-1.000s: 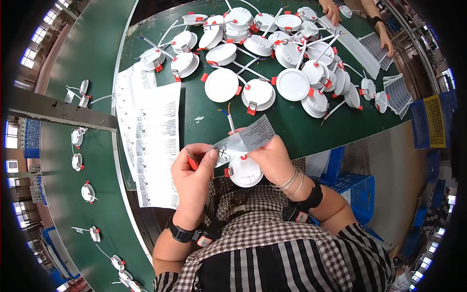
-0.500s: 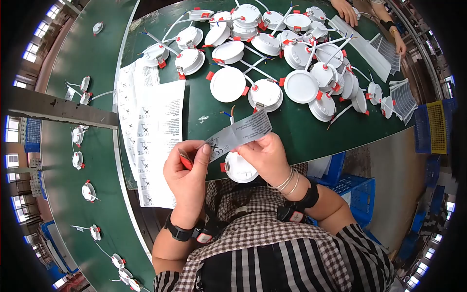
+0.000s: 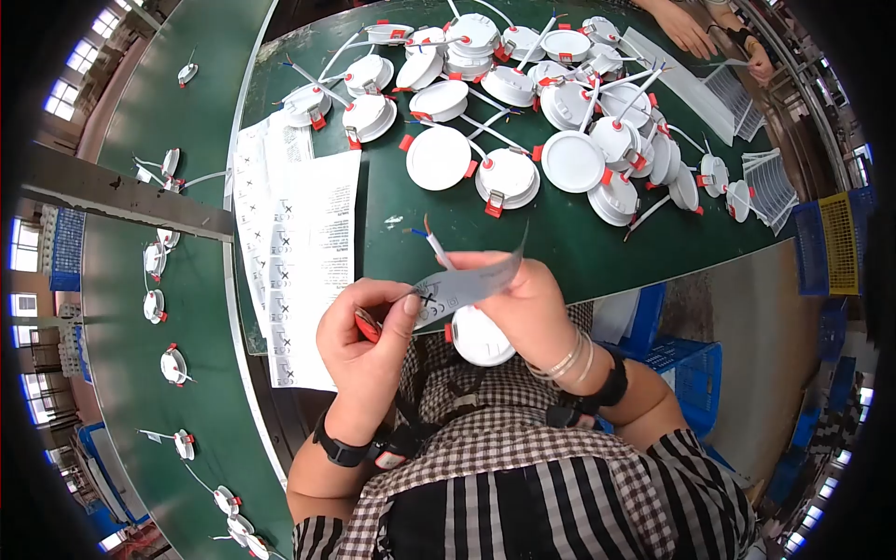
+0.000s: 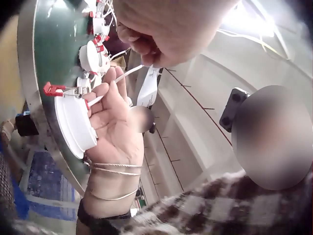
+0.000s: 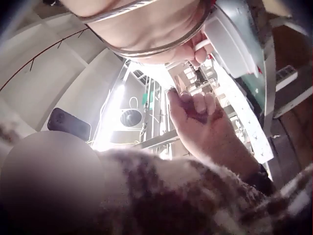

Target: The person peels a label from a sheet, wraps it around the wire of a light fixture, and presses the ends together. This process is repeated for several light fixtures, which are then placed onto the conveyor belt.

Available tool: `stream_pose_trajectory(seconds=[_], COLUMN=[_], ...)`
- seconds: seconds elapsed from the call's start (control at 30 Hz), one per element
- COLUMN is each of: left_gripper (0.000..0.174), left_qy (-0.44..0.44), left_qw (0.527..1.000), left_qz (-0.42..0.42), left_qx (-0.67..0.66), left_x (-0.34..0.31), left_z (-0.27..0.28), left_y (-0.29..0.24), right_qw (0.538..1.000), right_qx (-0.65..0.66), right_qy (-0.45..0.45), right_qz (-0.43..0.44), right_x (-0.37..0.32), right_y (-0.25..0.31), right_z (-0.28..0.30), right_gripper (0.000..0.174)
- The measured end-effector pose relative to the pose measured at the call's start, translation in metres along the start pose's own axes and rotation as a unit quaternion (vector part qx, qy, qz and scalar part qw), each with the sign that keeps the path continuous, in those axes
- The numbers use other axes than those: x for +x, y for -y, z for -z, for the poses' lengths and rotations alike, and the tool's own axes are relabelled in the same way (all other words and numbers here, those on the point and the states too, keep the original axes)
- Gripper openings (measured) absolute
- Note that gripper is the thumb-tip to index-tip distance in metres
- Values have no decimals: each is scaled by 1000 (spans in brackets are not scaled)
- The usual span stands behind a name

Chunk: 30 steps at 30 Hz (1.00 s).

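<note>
My left hand (image 3: 362, 341) pinches one end of a printed silver label strip (image 3: 464, 287) between thumb and forefinger. Tucked in its curled fingers is a small red object (image 3: 368, 326), mostly hidden. My right hand (image 3: 525, 303) holds the white cable (image 3: 437, 250) of a round white downlight (image 3: 483, 338); the label crosses in front of its fingers, far end curling up. In the left wrist view the cable (image 4: 128, 74) runs between the right hand's fingers, and the downlight (image 4: 73, 122) with a red-tipped spring clip hangs beside the palm.
Many white downlights (image 3: 439, 157) with red clips crowd the green table (image 3: 373, 252). Label sheets (image 3: 315, 252) lie at its left. A conveyor (image 3: 121, 373) carrying more downlights runs along the left. Another person's hands (image 3: 686, 30) work at the far right; blue baskets (image 3: 686, 373) stand below.
The label strip, flatter half a second ago, now bends upward at its right end. The downlight has shifted slightly right with my right hand. The other person's hands have lifted off the white strip.
</note>
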<state>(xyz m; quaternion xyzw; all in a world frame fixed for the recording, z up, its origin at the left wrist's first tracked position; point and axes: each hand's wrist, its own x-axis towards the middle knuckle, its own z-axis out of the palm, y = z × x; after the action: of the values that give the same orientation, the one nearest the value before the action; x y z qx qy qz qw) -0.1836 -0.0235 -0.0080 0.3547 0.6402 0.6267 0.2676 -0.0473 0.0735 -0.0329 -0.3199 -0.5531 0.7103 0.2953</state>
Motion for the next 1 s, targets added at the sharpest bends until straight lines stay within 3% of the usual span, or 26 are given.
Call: stream_pose_trajectory(seconds=[0.07,0.23,0.47,0.9,1.0], left_gripper=[7,7,9,8,7], left_qy=[25,33,5,19,26], left_qw=[998,994,988,986,985], left_qz=[49,98,146,168,172], left_qx=[-20,-19,-44,-5,-6], left_x=[-14,-41,-40,-50,-58], left_z=[2,2,-3,16,-4], left_y=[2,24,47,76,66], right_qw=[995,987,974,965,964], right_qx=[15,49,164,139,152], right_qy=[34,17,-29,7,-9], right_qz=[-89,-149,-156,-221,-219], right_x=[-21,-48,-48,-57,-69], right_y=[2,-29,-48,-80,-77], right_z=[4,7,1,0,18], right_gripper=[29,21,20,18,18])
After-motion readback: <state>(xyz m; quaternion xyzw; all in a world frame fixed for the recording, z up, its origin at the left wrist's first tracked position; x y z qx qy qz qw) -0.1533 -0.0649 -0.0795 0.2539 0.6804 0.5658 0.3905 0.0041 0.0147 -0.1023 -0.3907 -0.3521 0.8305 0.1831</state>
